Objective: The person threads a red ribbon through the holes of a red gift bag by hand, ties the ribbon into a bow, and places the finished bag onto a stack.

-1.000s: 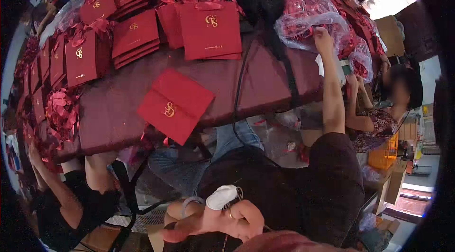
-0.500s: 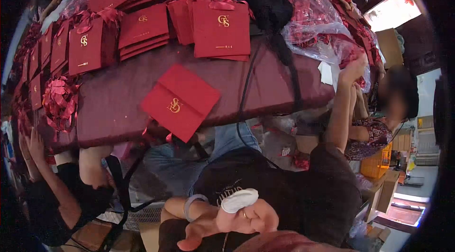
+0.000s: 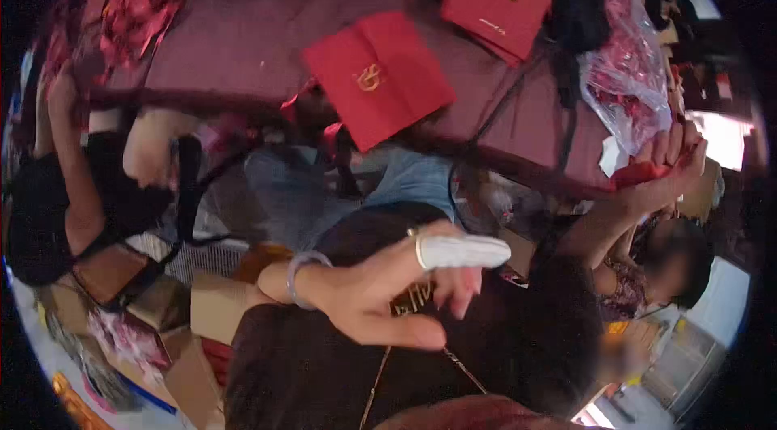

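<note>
My left hand (image 3: 380, 280) hangs in front of my black shirt, its thumb apart from the fingers and nothing in it. A white finger cover (image 3: 463, 252) sits on one finger, and a bracelet circles the wrist. To the right, my right hand (image 3: 680, 151) is raised beside a clear plastic bag of red ribbons (image 3: 631, 98). Its fingers curl over a red ribbon-like piece (image 3: 635, 175), blurred. A red paper bag (image 3: 384, 82) with a gold logo lies tilted at the table's near edge, red ribbon (image 3: 332, 135) hanging from it.
Stacked red bags (image 3: 498, 1) stand at the back of the dark red table (image 3: 235, 33). A ribbon heap (image 3: 142, 13) lies at left. A black cable (image 3: 502, 106) crosses the table edge. Co-workers sit on both sides; cardboard boxes (image 3: 218, 305) are at lower left.
My view has turned, shifting the table up. My left hand has opened out from its curled pose. My right hand has come away from the plastic bag with something red.
</note>
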Demonstrator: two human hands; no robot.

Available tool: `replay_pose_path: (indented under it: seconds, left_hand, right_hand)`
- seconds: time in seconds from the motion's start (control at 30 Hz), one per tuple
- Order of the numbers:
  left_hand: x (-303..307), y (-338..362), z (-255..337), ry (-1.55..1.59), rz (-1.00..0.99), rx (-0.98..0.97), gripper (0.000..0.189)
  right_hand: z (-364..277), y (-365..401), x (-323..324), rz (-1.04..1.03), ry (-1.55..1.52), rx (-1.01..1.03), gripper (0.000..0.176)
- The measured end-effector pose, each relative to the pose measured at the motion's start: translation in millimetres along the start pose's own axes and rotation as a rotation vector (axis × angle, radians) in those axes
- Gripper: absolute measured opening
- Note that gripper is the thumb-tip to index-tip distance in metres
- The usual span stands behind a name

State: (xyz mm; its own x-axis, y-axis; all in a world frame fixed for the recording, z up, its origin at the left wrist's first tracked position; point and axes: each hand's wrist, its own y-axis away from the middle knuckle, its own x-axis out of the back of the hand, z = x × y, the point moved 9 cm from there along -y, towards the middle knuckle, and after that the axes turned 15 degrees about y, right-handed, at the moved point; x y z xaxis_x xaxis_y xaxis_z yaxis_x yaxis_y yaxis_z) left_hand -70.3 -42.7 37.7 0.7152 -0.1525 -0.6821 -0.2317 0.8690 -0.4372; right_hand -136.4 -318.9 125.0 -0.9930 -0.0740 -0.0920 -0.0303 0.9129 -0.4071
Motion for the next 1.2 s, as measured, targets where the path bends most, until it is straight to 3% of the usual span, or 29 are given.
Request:
replay_pose_path:
  seconds: [0.03,0.07,0.1,0.13,0.17,0.23,0.27,0.33,0.37,0.6,0.73,0.8,0.9,0.97,1.07,1.1,1.2]
  left_hand:
    - [11,-1,22,-0.463,0.048,-0.082,0.065]
    - [26,6,31,-0.656,0.247,-0.112,0.046]
    - [49,27,24,-0.621,0.523,-0.110,0.043]
    - [63,40,20,-0.637,0.636,-0.077,0.046]
    - [80,54,28,-0.544,0.869,-0.300,0.045]
    - [103,80,37,-0.648,1.148,-0.389,0.049]
    - [113,89,40,-0.651,1.208,-0.485,0.049]
    - [121,91,38,-0.694,1.241,-0.478,0.050]
    - [122,86,38,-0.693,1.244,-0.485,0.053]
    - [134,60,37,-1.167,1.262,-0.232,0.069]
    - [135,56,34,-1.186,1.278,-0.204,0.072]
    - [119,45,45,-1.430,1.207,-0.274,0.074]
    - [113,42,52,-1.467,1.203,-0.317,0.075]
    - [117,40,51,-1.412,1.190,-0.311,0.074]
    - [131,43,47,-0.885,1.186,-0.423,0.069]
    - [134,45,49,-0.885,1.187,-0.423,0.069]
    - [159,54,42,-0.485,1.194,-0.428,0.064]
  right_hand:
    - [37,-24,-22,-0.817,-0.491,-0.169,0.018]
    - [45,-9,-39,-0.851,-0.515,-0.258,0.017]
    - [48,14,-60,-0.880,-0.531,-0.342,0.015]
    - [56,18,-59,-0.528,-0.251,-0.250,0.013]
    - [57,30,-74,-0.563,-0.258,-0.266,0.013]
    - [70,59,-102,-0.790,-0.306,-0.477,0.012]
    - [72,89,-121,-1.076,-0.398,-0.717,0.011]
    - [64,112,-140,-1.028,-0.224,-0.546,0.013]
    - [65,128,-155,-1.209,-0.189,-0.488,0.016]
    - [136,217,-201,-1.635,0.013,-0.507,0.022]
    - [132,222,-201,-1.664,-0.036,-0.456,0.026]
    - [127,217,-199,-1.630,-0.044,-0.467,0.027]
    - [122,209,-198,-1.592,-0.080,-0.429,0.029]
    - [120,212,-197,-1.660,-0.098,-0.399,0.028]
    - [115,217,-197,-1.658,-0.129,-0.308,0.024]
    - [114,220,-195,-1.664,-0.159,-0.348,0.022]
    - [119,223,-194,-1.645,-0.152,-0.356,0.020]
